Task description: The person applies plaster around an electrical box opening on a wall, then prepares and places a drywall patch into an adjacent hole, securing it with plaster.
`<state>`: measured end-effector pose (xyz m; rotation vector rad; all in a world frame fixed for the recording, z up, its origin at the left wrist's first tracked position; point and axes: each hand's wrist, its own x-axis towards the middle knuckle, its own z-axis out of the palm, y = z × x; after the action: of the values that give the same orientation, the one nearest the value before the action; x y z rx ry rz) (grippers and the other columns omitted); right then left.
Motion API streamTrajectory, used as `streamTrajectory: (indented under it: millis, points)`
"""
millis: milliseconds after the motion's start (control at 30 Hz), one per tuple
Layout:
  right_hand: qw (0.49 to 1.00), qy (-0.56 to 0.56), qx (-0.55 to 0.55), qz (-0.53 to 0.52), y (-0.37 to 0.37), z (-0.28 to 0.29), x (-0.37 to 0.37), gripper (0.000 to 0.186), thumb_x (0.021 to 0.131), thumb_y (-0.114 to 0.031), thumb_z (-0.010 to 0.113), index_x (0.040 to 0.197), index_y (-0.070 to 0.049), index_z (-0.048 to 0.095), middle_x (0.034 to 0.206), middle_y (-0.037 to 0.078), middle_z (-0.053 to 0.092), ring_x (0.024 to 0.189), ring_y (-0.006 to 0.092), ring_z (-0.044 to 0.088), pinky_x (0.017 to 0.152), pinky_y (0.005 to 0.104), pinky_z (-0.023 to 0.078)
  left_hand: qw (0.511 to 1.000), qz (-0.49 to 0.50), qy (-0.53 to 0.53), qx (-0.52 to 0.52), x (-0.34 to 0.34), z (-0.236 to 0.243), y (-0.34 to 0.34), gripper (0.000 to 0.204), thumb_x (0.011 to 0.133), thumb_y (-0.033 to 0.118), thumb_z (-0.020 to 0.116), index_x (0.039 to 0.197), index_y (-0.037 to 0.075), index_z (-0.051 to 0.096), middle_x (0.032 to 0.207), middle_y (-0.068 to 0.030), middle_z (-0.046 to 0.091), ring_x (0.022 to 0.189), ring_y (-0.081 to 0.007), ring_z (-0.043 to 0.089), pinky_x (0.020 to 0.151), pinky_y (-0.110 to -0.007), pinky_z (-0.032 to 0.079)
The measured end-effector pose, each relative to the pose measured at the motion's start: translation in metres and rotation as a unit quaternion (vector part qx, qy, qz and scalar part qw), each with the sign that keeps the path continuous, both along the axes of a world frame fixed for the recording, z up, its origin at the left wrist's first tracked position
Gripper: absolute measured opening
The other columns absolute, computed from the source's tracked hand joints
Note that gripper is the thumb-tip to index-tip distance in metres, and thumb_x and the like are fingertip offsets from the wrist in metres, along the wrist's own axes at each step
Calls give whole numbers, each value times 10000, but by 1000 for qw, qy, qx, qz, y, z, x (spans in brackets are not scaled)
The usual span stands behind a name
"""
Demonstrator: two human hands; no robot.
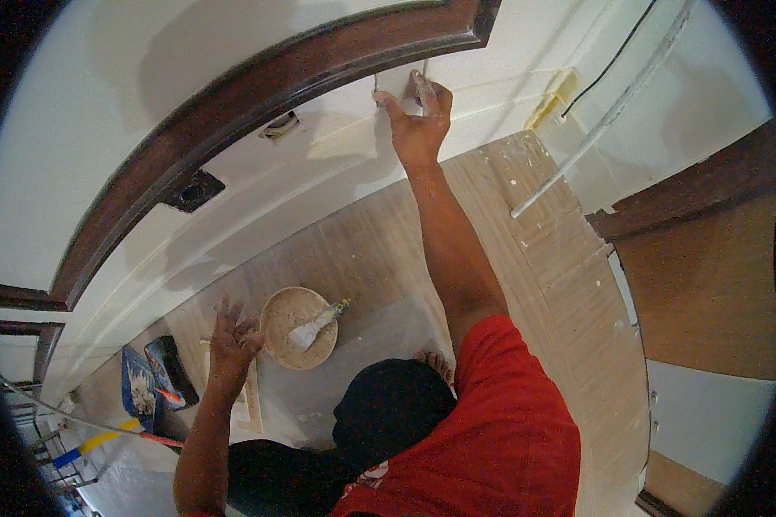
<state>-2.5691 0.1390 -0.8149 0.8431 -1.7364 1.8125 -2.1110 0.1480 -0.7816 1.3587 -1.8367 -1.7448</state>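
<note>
My right hand (422, 116) is stretched out to the white wall, just under the dark wooden moulding (284, 73). Its thumb and fingers are closed on a thin, pale flat piece (398, 84) held against the wall; its exact kind is hard to make out. My left hand (232, 337) is empty, fingers apart, beside the left rim of a round tub (273, 351). I cannot tell whether it touches the rim. Beige paste fills the tub, and a putty knife (319, 325) with a smeared blade lies across it.
A black socket box (196, 190) and a square hole (280, 126) open in the wall. Left of the tub lie a blue tray (136, 379) and a black case (171, 372). A white pole (599, 125) leans at right, near a dark cable (608, 60). Paste spots dot the plank floor (535, 267).
</note>
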Motion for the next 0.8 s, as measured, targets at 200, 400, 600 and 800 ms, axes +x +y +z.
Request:
streamTrajectory:
  millis: [200,400,600,800]
  points:
    - [999,6,-41,28,-2,-3,0,546,706,-186,884,1173,-23,653,1140,154,531,1025,279,583,876,365,516,1000,-16,-4,6,-5,2,4,956,838,144,726,1569,142,110,1542,-196,317,1301,-360,465,1040,-452,446]
    - [1000,-3,-4,-13,-3,-6,2,490,784,-183,816,1191,28,644,1138,189,533,1035,301,583,881,369,503,999,-52,-8,-6,-6,2,7,946,849,163,715,1572,146,106,1534,-194,333,1295,-357,474,1018,-451,455]
    - [998,25,20,-59,-7,-4,6,484,804,-179,789,1200,50,631,1141,219,520,1046,343,578,883,398,503,998,-55,19,2,-1,2,9,984,835,274,746,1574,150,108,1544,-201,317,1294,-353,478,1011,-467,452]
    - [997,30,32,-63,-7,-5,5,477,804,-176,783,1188,62,629,1153,230,516,1041,353,575,875,408,505,997,-69,15,2,1,2,8,992,836,294,758,1572,142,110,1534,-207,336,1291,-360,483,1021,-471,444]
